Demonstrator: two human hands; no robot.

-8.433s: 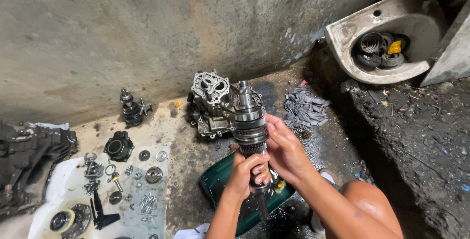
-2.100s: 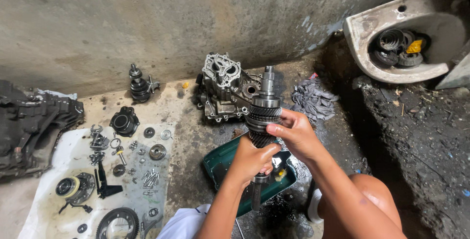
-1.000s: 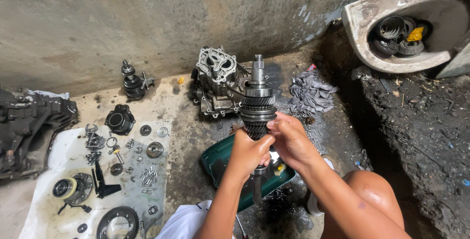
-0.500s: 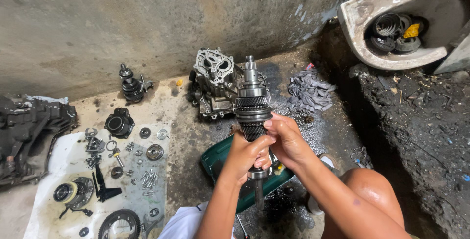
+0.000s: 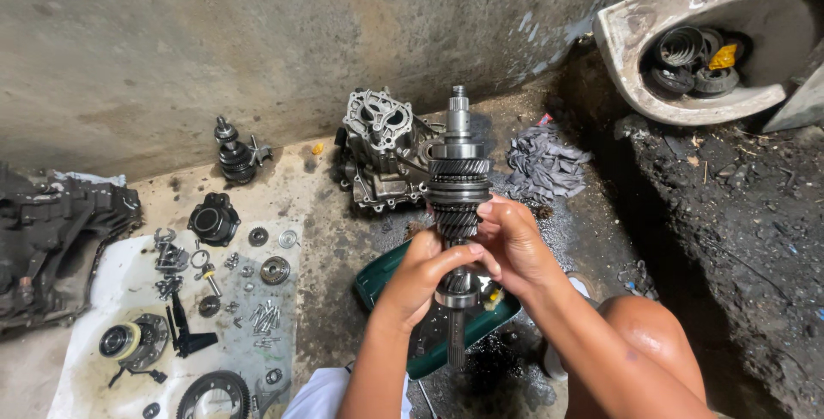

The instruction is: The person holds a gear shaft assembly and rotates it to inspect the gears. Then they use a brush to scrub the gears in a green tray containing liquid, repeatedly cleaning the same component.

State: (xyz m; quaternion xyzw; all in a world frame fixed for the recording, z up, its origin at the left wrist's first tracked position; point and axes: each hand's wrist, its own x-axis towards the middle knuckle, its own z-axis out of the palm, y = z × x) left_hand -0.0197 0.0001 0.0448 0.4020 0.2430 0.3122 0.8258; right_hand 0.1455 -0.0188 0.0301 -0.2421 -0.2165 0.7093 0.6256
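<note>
Over the green tray [image 5: 378,275], at 6 o'clock from the gearbox casing [image 5: 382,148], our left hand [image 5: 422,271] and right hand [image 5: 515,243] clamp the upright gear shaft [image 5: 457,180] mid-length; likely heavy, rigid, oily, so we grip below the toothed gears.

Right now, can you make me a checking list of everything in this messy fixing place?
Surface: stained concrete floor, wet and oily near the green tray.
Job's things: upright gear shaft, held over the tray.
Clutter: small parts on a white sheet; metal housing; grey rag; dark casing.
Grippers: left hand and right hand both grip the shaft.
Cables: nothing seen.
Surroundings: concrete wall; broken white basin holding round parts; dirt at right.
</note>
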